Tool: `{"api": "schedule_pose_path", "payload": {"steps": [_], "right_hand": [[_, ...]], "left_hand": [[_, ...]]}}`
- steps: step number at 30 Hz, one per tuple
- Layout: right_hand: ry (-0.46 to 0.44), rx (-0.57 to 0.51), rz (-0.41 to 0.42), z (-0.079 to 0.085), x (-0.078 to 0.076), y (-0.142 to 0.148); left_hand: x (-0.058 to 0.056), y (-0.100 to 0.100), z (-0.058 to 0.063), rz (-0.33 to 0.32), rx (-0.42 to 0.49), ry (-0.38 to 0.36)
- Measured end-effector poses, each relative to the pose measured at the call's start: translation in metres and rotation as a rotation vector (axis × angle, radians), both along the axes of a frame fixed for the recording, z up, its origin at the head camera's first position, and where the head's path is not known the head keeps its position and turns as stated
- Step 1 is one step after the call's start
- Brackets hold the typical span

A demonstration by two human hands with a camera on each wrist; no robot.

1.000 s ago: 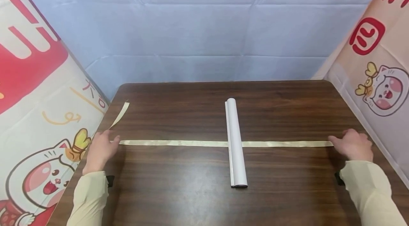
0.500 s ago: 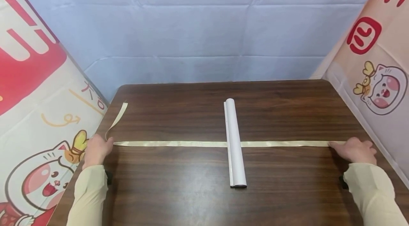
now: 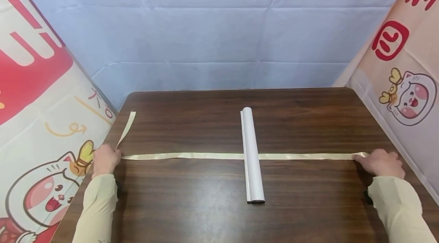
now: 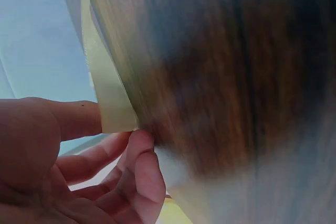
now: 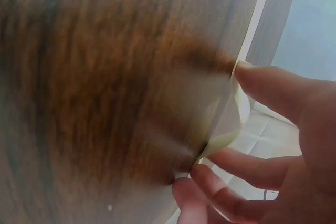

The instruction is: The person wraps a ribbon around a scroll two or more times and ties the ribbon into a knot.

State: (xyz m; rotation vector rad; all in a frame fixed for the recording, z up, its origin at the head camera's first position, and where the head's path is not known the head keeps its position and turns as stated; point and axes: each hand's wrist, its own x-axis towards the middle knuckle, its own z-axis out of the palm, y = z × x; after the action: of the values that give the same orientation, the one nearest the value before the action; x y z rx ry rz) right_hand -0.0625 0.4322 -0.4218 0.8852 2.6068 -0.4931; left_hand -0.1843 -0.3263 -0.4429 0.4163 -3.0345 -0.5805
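Note:
A cream satin ribbon [image 3: 205, 155] runs sideways across the brown table. Over its middle lies a white roll [image 3: 252, 155], like a rolled-up sheet with a dark near end. At the ribbon's left part, my left hand [image 3: 106, 160] pinches it between thumb and fingertips. Beyond that hand, the loose tail bends away toward the back. My right hand [image 3: 382, 163] is at the other end, thumb and fingertips closing on the ribbon. In the right wrist view, the ribbon [image 5: 241, 103] bows up between the thumb and the fingers.
The dark brown wooden table [image 3: 192, 205] has rounded far corners. A pale blue cloth [image 3: 205, 37] hangs behind it. Printed cartoon banners stand along the left side [image 3: 44, 182] and the right side [image 3: 411, 94].
Both hands have moved slightly outward. The left hand has taken hold of the ribbon and its left stretch now slants a little; the right end now bows up between the fingers. The roll stays put.

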Motion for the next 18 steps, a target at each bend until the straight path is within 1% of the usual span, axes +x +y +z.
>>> {"api": "schedule_pose_path", "payload": {"steps": [1, 3, 5, 8, 11, 12, 14, 18], "right_hand": [[-0.001, 0.003, 0.007, -0.0001, -0.0001, 0.0005], [0.009, 0.021, 0.025, 0.0001, -0.0004, 0.0019], [0.022, 0.036, 0.044, 0.0004, -0.0012, 0.0032], [0.043, 0.042, 0.062, 0.0006, -0.0024, 0.0043], [0.067, 0.037, 0.066, 0.001, -0.0031, 0.0039], [0.076, 0.036, 0.066, 0.001, -0.0031, 0.0037], [0.097, 0.036, 0.067, 0.0011, -0.003, 0.003], [0.125, 0.033, 0.067, 0.0001, -0.0033, 0.0037]], "left_hand": [[0.0007, -0.0004, 0.0004, -0.004, -0.004, 0.003], [0.0012, -0.0016, 0.0008, 0.004, 0.004, -0.016], [0.0021, -0.0035, 0.0021, 0.022, 0.029, -0.034], [0.0032, -0.0066, 0.003, 0.076, 0.109, -0.061], [0.0035, -0.009, 0.0031, 0.127, 0.229, -0.055], [0.0032, -0.0093, 0.0038, 0.141, 0.284, -0.057], [0.0014, -0.0095, 0.0044, 0.169, 0.446, -0.056], [-0.0034, -0.0087, 0.0064, 0.242, 0.812, -0.048]]}}
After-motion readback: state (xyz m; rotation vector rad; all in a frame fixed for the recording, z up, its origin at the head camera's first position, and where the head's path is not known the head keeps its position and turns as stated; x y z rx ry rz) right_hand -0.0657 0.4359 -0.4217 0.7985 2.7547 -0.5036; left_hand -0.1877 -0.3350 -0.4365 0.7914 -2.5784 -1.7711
